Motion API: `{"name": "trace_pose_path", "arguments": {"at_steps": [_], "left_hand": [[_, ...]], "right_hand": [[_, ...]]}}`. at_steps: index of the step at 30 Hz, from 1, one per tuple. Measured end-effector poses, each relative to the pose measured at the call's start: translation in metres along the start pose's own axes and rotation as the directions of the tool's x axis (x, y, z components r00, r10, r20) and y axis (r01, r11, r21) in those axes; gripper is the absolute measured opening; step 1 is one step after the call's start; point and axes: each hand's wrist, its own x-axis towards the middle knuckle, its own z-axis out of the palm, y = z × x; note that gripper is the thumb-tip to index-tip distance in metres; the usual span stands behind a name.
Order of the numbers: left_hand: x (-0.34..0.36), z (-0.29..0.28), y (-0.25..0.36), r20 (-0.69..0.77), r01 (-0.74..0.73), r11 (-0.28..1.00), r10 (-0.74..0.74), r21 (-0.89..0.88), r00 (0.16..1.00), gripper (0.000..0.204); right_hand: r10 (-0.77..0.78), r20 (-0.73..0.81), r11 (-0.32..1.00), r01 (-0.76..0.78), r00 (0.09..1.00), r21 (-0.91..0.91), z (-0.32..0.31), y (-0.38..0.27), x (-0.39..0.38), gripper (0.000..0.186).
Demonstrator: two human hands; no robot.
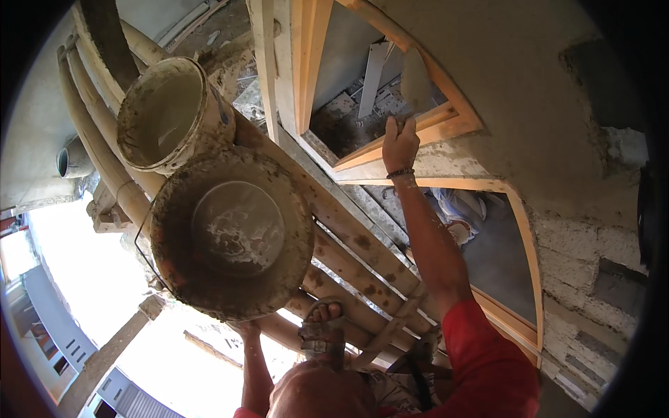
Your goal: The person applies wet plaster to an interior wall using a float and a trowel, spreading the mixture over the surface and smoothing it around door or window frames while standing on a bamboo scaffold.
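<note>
My right hand (401,146) is closed on a flat trowel (416,76), its blade raised against a wood-framed opening (465,117) in the plastered wall. My left hand (249,327) grips the lower rim of a large mortar-crusted bucket (296,254) that has a wet grey layer in its bottom; its fingers are partly hidden under it. A second dirty bucket (221,115) with grey residue stands just beyond the first. My sandaled foot (322,313) is on the bamboo poles beneath.
Bamboo scaffold poles (366,247) run below me, with more poles (94,122) and a pipe (70,160) at left. Plastered wall (571,209) fills the right. A lower framed opening (502,258) shows blue-white items (449,209) I cannot make out. A bright drop lies lower left.
</note>
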Motion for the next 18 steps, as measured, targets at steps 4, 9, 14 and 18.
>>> {"name": "trace_pose_path", "arguments": {"at_steps": [4, 9, 14, 18], "left_hand": [[0.007, -0.008, -0.028, 0.005, -0.147, 0.987, 0.147, 0.064, 0.989, 0.088], [0.008, -0.007, -0.042, 0.046, -0.176, 0.983, 0.174, 0.058, 0.984, 0.088], [0.004, -0.005, -0.031, 0.019, -0.102, 0.991, 0.101, 0.085, 0.995, 0.089], [0.012, -0.013, -0.060, 0.061, -0.098, 0.995, 0.098, 0.004, 0.993, 0.092]], "right_hand": [[0.119, 0.057, 0.988, -0.124, 0.991, 0.095, -0.010, 0.005, -0.012, 0.032], [-0.039, 0.013, 0.999, 0.038, 0.999, 0.009, 0.016, -0.017, 0.019, 0.032], [0.041, 0.046, 0.998, -0.043, 0.998, 0.043, -0.007, -0.003, 0.005, 0.032], [-0.025, 0.002, 1.000, 0.025, 1.000, 0.000, 0.008, -0.009, 0.015, 0.032]]}}
